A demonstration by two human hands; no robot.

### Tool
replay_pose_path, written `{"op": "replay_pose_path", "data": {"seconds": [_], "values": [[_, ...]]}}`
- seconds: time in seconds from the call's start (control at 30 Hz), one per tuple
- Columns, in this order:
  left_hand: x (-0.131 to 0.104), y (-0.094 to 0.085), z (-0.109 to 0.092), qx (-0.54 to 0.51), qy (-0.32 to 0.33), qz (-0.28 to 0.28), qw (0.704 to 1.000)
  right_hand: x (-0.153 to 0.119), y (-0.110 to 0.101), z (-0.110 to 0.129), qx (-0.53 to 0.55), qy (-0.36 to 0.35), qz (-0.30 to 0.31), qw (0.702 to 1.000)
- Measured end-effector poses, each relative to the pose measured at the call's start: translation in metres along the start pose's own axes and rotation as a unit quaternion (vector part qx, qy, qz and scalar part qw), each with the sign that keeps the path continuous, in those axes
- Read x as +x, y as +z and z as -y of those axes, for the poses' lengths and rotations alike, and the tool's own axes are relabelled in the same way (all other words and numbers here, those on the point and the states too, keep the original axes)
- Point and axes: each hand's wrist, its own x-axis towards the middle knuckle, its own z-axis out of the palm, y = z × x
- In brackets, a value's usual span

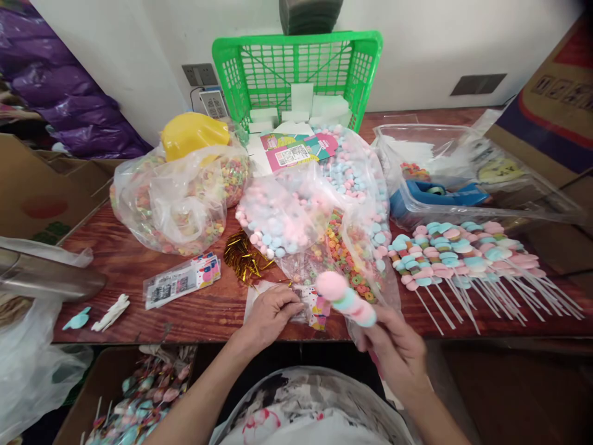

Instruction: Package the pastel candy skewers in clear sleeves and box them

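My right hand (393, 343), at the table's front edge, is closed on a skewer of pink and light-blue candies (347, 300), which tilts up to the left; the stick is hidden. My left hand (273, 315) rests on a clear printed wrapper (319, 309), its fingers bent together at the wrapper's left part. Just above that hand lies a bunch of gold ties (245, 256). Behind the skewer an open bag of colourful ring candies (354, 247) leans against bags of pink and blue candies (278, 216).
Finished skewers (463, 250) lie in rows at right, below a clear tray (403, 213) with a blue tape dispenser (445, 193). A green basket (296, 40) stands behind. Left are a ring-candy bag (185, 210), wrappers (183, 281) and a metal flask (50, 272). A box of skewers (143, 395) sits below.
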Motion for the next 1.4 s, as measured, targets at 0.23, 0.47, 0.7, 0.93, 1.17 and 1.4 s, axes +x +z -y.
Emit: {"op": "replay_pose_path", "data": {"seconds": [0.23, 0.47, 0.7, 0.93, 1.17, 1.4], "values": [[-0.004, 0.004, -0.002, -0.047, -0.016, -0.031, 0.998, 0.024, 0.055, -0.017, -0.071, -0.027, 0.022, 0.997], [-0.007, 0.008, -0.004, -0.033, -0.014, -0.040, 0.999, 0.030, 0.049, -0.015, -0.095, -0.080, 0.036, 0.992], [-0.005, 0.009, -0.003, -0.123, -0.038, -0.094, 0.987, 0.029, 0.043, -0.015, -0.099, -0.101, 0.015, 0.990], [-0.004, 0.006, 0.007, -0.122, -0.012, -0.076, 0.990, 0.024, -0.017, -0.007, -0.138, -0.115, -0.043, 0.983], [-0.005, 0.009, 0.009, -0.085, 0.016, -0.081, 0.993, 0.005, -0.067, 0.005, -0.277, -0.197, 0.043, 0.939], [-0.005, 0.011, 0.012, -0.058, 0.041, -0.078, 0.994, -0.004, -0.083, -0.008, -0.368, -0.248, 0.076, 0.893]]}}
